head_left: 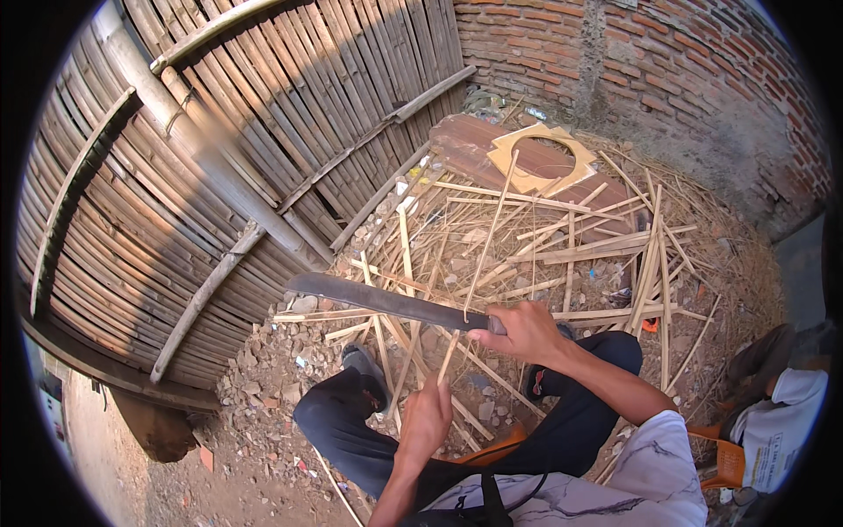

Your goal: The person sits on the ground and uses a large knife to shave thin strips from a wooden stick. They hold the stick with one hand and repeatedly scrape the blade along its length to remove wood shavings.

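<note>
Half the machete (386, 301) handle hides inside right hand (525, 331).

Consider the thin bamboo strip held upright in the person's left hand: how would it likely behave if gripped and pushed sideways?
The bamboo strip is long and very slender, so it would probably flex rather than stay stiff. Held by the left hand alone, it seems light. Being so thin, like the split pieces on the ground, it may snap if bent hard.

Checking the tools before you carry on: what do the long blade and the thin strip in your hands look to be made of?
The blade looks like dull grey metal, dark and unpolished, probably steel. The strip, held in the left hand, looks like pale split bamboo, matching the yellowish slivers on the ground.
</note>
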A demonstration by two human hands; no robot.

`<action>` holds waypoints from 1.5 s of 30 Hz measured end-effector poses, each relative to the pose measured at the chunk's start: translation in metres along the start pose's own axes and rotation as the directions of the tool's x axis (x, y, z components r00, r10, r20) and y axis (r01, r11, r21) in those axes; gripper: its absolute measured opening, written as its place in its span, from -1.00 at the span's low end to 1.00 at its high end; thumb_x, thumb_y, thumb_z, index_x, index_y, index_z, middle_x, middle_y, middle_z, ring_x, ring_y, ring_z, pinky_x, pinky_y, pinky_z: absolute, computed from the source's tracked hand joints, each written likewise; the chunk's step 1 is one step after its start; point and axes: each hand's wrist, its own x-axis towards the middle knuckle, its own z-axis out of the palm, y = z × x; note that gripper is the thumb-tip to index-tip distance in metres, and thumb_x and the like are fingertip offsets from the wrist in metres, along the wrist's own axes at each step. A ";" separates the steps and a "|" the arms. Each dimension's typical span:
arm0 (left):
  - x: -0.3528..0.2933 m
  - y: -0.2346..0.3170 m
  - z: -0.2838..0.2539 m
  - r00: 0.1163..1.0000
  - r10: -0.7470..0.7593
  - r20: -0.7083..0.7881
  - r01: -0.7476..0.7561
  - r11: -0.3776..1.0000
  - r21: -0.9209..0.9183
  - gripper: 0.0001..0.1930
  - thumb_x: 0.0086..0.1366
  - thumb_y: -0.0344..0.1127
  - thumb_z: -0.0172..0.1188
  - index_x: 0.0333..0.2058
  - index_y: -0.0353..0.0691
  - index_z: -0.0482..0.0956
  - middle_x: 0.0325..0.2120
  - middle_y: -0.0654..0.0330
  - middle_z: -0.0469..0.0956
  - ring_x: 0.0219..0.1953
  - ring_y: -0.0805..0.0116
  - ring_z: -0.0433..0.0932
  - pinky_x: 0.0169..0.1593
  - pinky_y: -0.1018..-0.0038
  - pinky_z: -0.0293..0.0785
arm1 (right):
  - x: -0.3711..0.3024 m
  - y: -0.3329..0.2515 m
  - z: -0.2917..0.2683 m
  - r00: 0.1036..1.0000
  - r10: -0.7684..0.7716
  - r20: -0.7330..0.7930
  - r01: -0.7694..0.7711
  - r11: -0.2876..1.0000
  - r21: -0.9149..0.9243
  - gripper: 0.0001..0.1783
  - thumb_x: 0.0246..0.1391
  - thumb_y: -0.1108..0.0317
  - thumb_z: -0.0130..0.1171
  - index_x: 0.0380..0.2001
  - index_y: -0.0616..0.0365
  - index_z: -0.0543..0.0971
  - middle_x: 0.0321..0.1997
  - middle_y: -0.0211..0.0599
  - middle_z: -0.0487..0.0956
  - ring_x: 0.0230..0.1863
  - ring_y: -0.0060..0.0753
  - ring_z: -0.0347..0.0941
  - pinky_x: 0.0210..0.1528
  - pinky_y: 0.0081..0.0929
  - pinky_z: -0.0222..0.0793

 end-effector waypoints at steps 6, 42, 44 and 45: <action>0.000 0.016 -0.014 0.985 -0.132 0.113 0.152 0.971 -0.185 -0.65 0.51 -0.16 0.12 -0.12 -0.43 0.56 -0.62 -0.17 0.51 -0.51 -0.12 0.56 -0.37 0.10 0.42 | 0.002 -0.008 -0.013 0.999 0.043 -0.006 -0.043 0.999 0.023 -0.32 0.20 -0.32 0.19 -0.44 0.21 0.64 -0.80 -0.17 0.43 -0.72 0.00 0.49 -0.57 -0.13 0.39; -0.054 -0.007 -0.034 0.970 -0.202 0.132 0.209 0.977 -0.039 -0.68 0.55 -0.21 0.01 -0.27 -0.39 0.51 -0.54 -0.32 0.51 -0.31 -0.44 0.53 -0.24 -0.08 0.39 | 0.012 0.041 -0.007 0.969 0.247 0.020 -0.240 0.912 0.332 -0.30 0.30 -0.29 0.09 -0.25 0.26 0.67 -0.75 -0.17 0.50 -0.67 -0.04 0.53 -0.50 -0.15 0.47; -0.053 -0.004 -0.035 0.975 -0.191 0.114 0.198 0.978 -0.059 -0.69 0.55 -0.23 0.02 -0.28 -0.39 0.50 -0.54 -0.32 0.51 -0.32 -0.43 0.54 -0.26 -0.09 0.39 | 0.012 0.044 0.002 0.966 0.253 0.047 -0.244 0.846 0.473 -0.30 0.30 -0.30 0.10 -0.35 0.25 0.64 -0.77 -0.21 0.48 -0.69 -0.07 0.52 -0.53 -0.15 0.43; -0.052 -0.004 -0.035 0.974 -0.195 0.111 0.201 0.978 -0.047 -0.69 0.54 -0.22 0.02 -0.27 -0.40 0.51 -0.55 -0.31 0.50 -0.35 -0.42 0.53 -0.27 -0.06 0.39 | 0.012 0.037 0.002 0.968 0.251 -0.003 -0.224 0.868 0.443 -0.30 0.29 -0.31 0.10 -0.40 0.24 0.62 -0.78 -0.22 0.46 -0.70 -0.08 0.51 -0.56 -0.15 0.41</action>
